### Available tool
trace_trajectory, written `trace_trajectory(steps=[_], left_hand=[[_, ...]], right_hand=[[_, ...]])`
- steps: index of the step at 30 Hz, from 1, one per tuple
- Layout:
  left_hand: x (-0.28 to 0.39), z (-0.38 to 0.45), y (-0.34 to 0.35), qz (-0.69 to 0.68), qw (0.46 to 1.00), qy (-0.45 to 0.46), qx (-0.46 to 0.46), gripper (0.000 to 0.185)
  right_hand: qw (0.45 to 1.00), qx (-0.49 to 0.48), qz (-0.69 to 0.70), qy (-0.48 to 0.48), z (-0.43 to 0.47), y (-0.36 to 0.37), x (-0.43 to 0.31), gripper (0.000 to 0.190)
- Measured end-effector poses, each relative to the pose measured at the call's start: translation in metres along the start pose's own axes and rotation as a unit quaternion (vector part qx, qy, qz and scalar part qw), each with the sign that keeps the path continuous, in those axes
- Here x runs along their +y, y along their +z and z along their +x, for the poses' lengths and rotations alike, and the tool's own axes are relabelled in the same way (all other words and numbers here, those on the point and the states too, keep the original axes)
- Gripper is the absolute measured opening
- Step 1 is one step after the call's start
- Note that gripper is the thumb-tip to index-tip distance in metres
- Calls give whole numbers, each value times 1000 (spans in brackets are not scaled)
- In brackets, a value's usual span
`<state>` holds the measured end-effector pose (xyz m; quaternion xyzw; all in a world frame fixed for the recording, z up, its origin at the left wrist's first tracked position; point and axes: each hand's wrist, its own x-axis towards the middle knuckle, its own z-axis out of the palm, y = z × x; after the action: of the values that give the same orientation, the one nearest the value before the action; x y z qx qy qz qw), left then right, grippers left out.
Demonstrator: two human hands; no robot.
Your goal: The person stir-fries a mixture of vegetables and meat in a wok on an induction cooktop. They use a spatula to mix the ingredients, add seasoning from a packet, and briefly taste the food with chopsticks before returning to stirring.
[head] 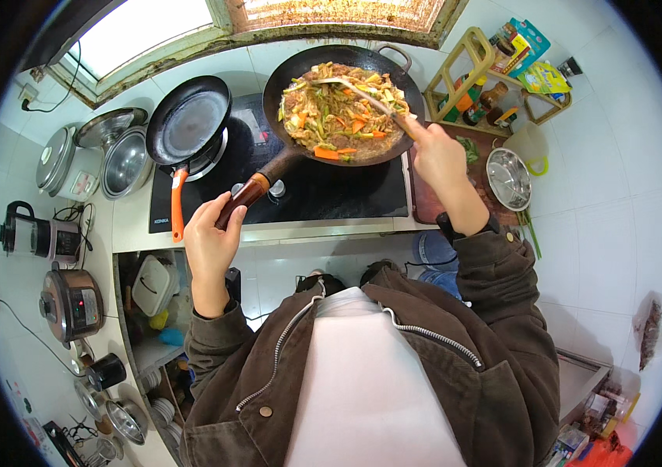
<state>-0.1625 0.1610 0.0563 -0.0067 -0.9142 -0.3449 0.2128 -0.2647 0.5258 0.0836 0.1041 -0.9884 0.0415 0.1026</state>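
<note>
My left hand (212, 239) grips the brown wooden handle of a dark wok (339, 54), which sits on the right side of a black gas cooktop (331, 198). In my right hand (439, 154) is a long wooden spatula (366, 96), its tip down among the food. The wok holds a stir-fry (342, 117) of sliced green vegetables, orange carrot pieces and brownish bits in some sauce. Left of the wok, a black frying pan (188, 119) with an orange handle rests over the other burner, its inside showing no food.
Right of the cooktop lies a reddish cutting board (433, 192) with a steel bowl (508, 178). Behind stands a rack (471, 52) of condiment bottles. On the left counter are a rice cooker (71, 169), a blender (39, 233) and an electric pressure cooker (74, 303). A cabinet below stands open.
</note>
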Motion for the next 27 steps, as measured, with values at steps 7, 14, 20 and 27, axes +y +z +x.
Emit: trace_trajectory(steps=[7,14,20,27], left_hand=[[-21,-20,-19,-53,998,-15,26,47],[-23,-73,-37,-30,993,-94,69,48],[-9,-135,-55,12,976,-199,91,44],[32,-209,-66,93,940,-305,121,38]], right_hand=[[995,44,-80,39,-59,-12,6,46],[996,-31,-84,26,-60,-2,34,50],[989,19,-27,-146,-58,-22,60,51],[986,136,-23,-98,-48,8,90,53]])
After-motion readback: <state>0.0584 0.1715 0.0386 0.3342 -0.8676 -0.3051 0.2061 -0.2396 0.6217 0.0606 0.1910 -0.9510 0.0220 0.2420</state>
